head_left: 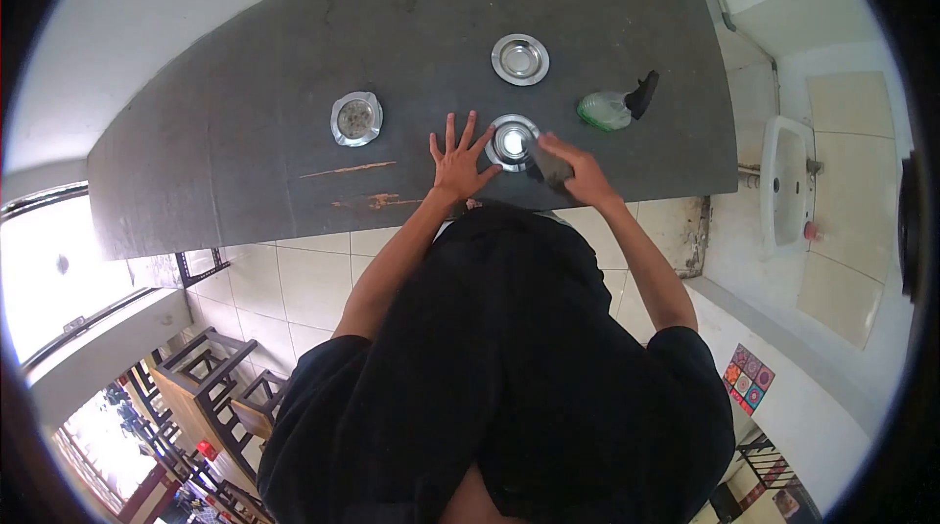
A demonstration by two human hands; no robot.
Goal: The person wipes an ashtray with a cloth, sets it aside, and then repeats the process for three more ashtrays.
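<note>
My left hand (458,167) lies flat on the dark table with its fingers spread, the thumb and index fingertip at the left rim of a shiny metal ashtray (503,160). My right hand (586,173) grips a grey cloth (554,167), slightly blurred, at the right side of that same ashtray. Farther back sits a second round metal ashtray (520,60). To the left is a third ashtray (357,119), its bowl speckled and dirty-looking. A clear spray bottle (605,111) with green at its base and a black trigger head appears right of the ashtrays.
The dark table (245,103) has a curved far edge and scraped patches near its front. On the right wall hangs a white sink (786,186). Wooden chairs and tables with dark frames (211,387) stand at lower left, on a tiled floor (313,279).
</note>
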